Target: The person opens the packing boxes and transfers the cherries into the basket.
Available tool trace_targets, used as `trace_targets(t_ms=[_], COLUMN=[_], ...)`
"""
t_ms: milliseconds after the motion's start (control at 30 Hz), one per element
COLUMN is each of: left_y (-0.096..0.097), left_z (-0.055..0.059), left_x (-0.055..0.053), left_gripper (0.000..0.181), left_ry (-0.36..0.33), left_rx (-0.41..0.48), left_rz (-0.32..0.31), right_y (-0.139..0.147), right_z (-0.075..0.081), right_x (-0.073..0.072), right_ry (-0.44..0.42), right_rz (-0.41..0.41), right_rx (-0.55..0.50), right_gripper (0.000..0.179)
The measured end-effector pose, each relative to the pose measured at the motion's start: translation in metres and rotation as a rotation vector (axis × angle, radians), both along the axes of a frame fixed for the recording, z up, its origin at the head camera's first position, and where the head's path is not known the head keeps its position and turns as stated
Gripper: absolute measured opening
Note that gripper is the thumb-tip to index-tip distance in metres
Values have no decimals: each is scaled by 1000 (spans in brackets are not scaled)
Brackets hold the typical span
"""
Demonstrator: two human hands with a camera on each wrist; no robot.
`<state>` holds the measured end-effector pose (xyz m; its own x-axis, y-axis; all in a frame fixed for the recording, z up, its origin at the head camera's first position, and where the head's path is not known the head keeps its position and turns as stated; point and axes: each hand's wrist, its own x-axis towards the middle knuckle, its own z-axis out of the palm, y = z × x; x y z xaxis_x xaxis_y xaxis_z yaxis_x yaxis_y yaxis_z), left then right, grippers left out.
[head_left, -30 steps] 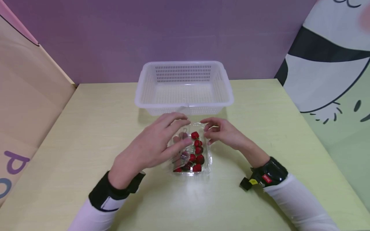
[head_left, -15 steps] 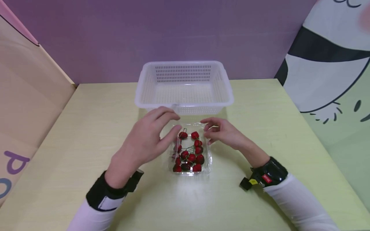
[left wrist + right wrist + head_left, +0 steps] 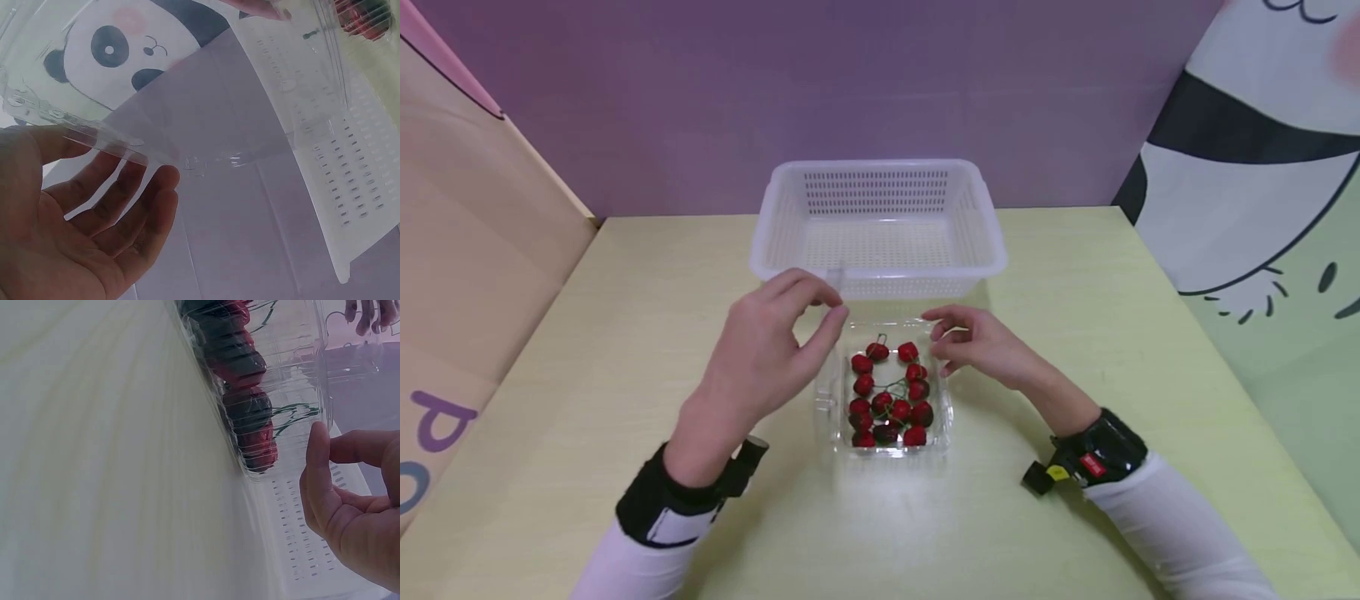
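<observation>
A clear plastic clamshell box (image 3: 947,417) lies on the table with several red cherries (image 3: 882,403) in it, some with green stems. Its transparent lid (image 3: 206,134) stands raised at the left side. My left hand (image 3: 756,350) pinches the edge of that lid between thumb and fingers, as the left wrist view shows. At the box's far right corner, my right hand (image 3: 977,343) holds the rim between thumb and index finger (image 3: 362,447). The cherries (image 3: 247,412) sit along the near wall in the right wrist view.
A white slotted plastic basket (image 3: 880,273) stands just behind the box, at the back of the pale wooden table (image 3: 1060,267). A purple panel (image 3: 880,83) rises behind it. Printed panels flank the table, one with a panda (image 3: 125,44).
My left hand has swung the lid up and leftward, away from over the cherries, so they now show uncovered. My right hand has stayed at the rim.
</observation>
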<state>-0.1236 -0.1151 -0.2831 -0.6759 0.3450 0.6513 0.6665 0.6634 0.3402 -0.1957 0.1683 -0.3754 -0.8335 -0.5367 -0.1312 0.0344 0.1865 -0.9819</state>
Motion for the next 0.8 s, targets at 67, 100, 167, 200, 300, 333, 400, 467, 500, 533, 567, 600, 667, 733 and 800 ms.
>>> trace_targets(t_ms=[67,100,167,200,300,333,400,467,500,533,567,600,667,733,800], left_y=[-2,-3,-4,-5,-8,-8,-10,-11,-12,-13,-14,-15,-16,-18,-21], left_z=[1,1,2,3,5,6,8,9,10,10,11,11,12,14,15], left_x=[0,1,1,2,2,2,2,2,3,3,3,3,3,4,4], left_gripper=[9,8,8,8,8,8,8,9,9,9,9,10,11,13,14], left_ry=[-7,-13,-33,-44,-79,-92,-113,-136,-150,-161,-174,-187,-218,-254,-296], left_rx=[3,3,5,8,17,19,17,11,7,4,2,-1,-6,-12,-18], left_rz=[16,24,42,49,70,81,103,125,135,143,151,159,176,193,208], right_y=[0,0,0,0,0,1,1,2,2,2,3,3,4,4,5], right_z=[-1,-1,-2,-2,-2,-2,-1,-1,-1,-1,-1,-1,0,0,0], right_x=[0,-1,-1,-1,-1,-1,-1,-2,-2,-2,-2,-2,-3,-3,-3], right_ry=[3,5,9,9,11,11,11,11,11,11,11,12,15,20,21], right_rz=[-4,-5,-8,-10,-13,-14,-15,-15,-17,-18,-19,-20,-23,-26,-30], right_rx=[2,4,5,3,3,3,3,3,4,5,5,7,14,20,25], right_gripper=[49,49,49,49,48,48,48,48,48,47,47,47,47,47,47])
